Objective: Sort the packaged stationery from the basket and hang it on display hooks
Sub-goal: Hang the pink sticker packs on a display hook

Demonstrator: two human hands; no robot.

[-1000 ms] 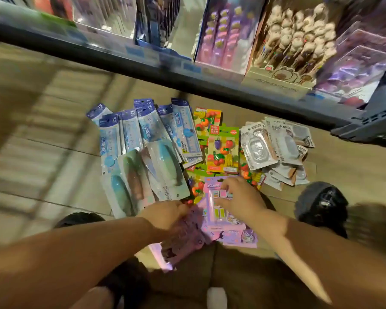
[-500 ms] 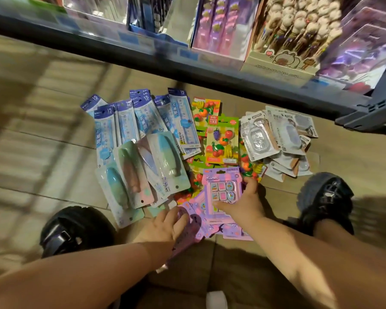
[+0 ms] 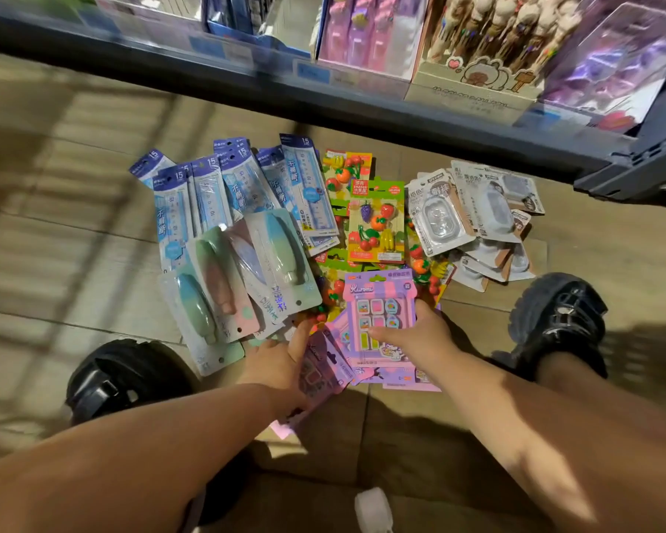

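While the piles on the floor suggest the sorting by kind is nearly done, the step in hand looks to be gathering the pink-and-purple eraser cards [image 3: 377, 302] into one bunch. The right hand [image 3: 420, 336] pinches the top card, thumb flat on its face and fingers curled behind its right edge. The left hand [image 3: 281, 359] grips a loose fan of like pink cards [image 3: 323, 373] just beside it, low over the floor [image 3: 74, 244] between two black shoes [image 3: 558, 317].

The next move probably calls for squaring these stiff cards so that their hang-holes line up, then lifting them to a hook; no hook or basket is in view. Glossy card with raised clear blisters may slide within a stack.

Around them lie long slim blue ruler sleeves [image 3: 239, 186], pastel correction-tape packs [image 3: 247, 271] with domed bubbles, bright fruit-eraser cards [image 3: 375, 221] and grey clear-blister packs [image 3: 473, 213]. All overlap in fans, below a dark shelf edge [image 3: 323, 109]
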